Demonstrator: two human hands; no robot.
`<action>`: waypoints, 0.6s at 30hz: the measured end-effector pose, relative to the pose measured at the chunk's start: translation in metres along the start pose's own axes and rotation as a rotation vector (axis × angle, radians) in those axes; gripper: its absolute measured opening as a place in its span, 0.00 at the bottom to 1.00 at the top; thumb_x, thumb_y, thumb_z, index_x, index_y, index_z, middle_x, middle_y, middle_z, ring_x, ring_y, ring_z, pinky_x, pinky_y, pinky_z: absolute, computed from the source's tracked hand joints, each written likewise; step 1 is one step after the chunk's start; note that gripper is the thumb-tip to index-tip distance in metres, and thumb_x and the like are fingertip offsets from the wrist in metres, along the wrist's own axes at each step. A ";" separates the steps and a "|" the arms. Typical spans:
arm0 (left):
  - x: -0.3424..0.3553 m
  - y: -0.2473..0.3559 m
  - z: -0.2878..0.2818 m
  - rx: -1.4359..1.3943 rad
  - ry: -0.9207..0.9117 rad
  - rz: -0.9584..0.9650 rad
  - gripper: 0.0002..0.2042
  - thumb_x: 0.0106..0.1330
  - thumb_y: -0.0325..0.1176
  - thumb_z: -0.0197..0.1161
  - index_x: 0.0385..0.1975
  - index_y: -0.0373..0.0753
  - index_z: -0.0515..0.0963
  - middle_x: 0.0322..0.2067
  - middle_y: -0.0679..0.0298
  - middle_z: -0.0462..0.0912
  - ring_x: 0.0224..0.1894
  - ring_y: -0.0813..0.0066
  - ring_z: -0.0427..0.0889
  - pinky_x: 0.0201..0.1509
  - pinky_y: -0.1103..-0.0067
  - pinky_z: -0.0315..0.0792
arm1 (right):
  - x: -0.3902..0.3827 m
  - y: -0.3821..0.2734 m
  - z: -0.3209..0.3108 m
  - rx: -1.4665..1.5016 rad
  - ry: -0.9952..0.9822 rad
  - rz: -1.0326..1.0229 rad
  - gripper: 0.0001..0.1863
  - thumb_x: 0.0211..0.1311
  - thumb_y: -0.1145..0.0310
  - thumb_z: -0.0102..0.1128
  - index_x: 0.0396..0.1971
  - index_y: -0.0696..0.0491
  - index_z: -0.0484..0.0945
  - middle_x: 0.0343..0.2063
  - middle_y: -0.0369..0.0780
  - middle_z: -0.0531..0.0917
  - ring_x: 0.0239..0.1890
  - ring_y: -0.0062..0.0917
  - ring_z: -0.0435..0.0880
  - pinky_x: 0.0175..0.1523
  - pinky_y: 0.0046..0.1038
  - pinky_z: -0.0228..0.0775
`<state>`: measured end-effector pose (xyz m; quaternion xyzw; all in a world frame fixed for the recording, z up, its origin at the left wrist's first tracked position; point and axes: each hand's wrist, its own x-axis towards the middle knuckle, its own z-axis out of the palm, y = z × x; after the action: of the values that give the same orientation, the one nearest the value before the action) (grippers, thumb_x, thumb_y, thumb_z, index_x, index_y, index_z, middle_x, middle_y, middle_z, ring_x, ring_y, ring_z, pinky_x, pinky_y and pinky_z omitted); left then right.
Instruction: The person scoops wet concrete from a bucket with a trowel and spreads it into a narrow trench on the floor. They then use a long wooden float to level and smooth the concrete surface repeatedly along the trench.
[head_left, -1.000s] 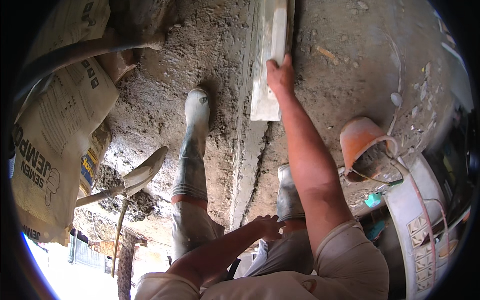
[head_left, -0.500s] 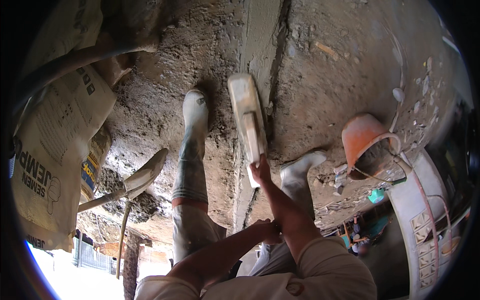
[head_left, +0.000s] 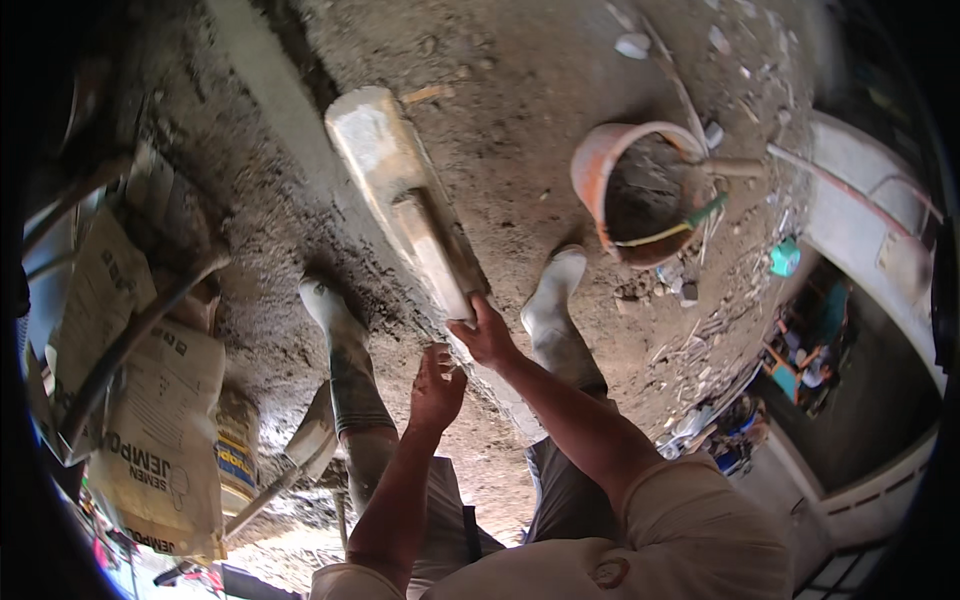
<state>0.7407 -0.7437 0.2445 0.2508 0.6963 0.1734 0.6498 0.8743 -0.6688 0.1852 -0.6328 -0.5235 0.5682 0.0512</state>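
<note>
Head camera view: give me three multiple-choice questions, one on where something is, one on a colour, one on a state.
1. Where is the bucket? A) right of the float B) between the boots C) on the sacks
2. What colour is the bucket's outside? A) blue B) orange C) black
3. What is the right hand doing? A) gripping the float at its near end B) hanging free C) resting on a boot

Answers: 1 A, it sits on the ground to the float's right. 2 B, its rim and wall show orange. 3 A, its fingers close on the float's end.
</note>
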 end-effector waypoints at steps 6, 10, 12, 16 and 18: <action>-0.007 0.081 0.014 0.180 0.078 0.312 0.30 0.58 0.29 0.68 0.58 0.35 0.59 0.52 0.47 0.74 0.50 0.51 0.78 0.50 0.65 0.74 | -0.020 -0.083 -0.052 0.270 -0.009 0.074 0.22 0.60 0.58 0.68 0.45 0.58 0.74 0.31 0.46 0.82 0.33 0.27 0.83 0.40 0.32 0.74; -0.002 0.120 0.040 0.123 0.075 0.187 0.26 0.62 0.35 0.66 0.53 0.34 0.60 0.45 0.45 0.76 0.48 0.46 0.78 0.50 0.62 0.72 | -0.047 -0.091 -0.098 0.164 0.063 0.121 0.24 0.62 0.59 0.65 0.50 0.61 0.74 0.34 0.50 0.84 0.38 0.36 0.86 0.43 0.34 0.76; 0.008 0.107 0.042 0.130 0.211 0.097 0.24 0.58 0.34 0.64 0.50 0.33 0.63 0.39 0.45 0.77 0.42 0.45 0.78 0.48 0.62 0.72 | -0.058 -0.103 -0.139 0.166 0.117 0.007 0.25 0.61 0.60 0.65 0.54 0.60 0.73 0.42 0.53 0.82 0.45 0.43 0.84 0.49 0.38 0.75; 0.001 0.134 0.049 0.085 0.324 0.080 0.22 0.48 0.30 0.61 0.45 0.31 0.68 0.37 0.46 0.76 0.38 0.48 0.77 0.47 0.62 0.71 | -0.035 -0.085 -0.300 0.091 0.666 -0.033 0.19 0.61 0.66 0.63 0.50 0.55 0.72 0.45 0.49 0.80 0.40 0.41 0.83 0.47 0.40 0.75; -0.003 0.137 0.058 0.123 0.323 0.078 0.23 0.48 0.30 0.62 0.45 0.31 0.68 0.36 0.46 0.76 0.38 0.49 0.76 0.46 0.63 0.71 | -0.021 -0.094 -0.391 -0.124 0.813 -0.013 0.13 0.62 0.67 0.60 0.44 0.56 0.75 0.41 0.48 0.81 0.39 0.39 0.84 0.45 0.40 0.76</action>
<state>0.8151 -0.6384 0.3188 0.2856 0.7907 0.1935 0.5057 1.1240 -0.4347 0.3979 -0.8043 -0.4979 0.2390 0.2194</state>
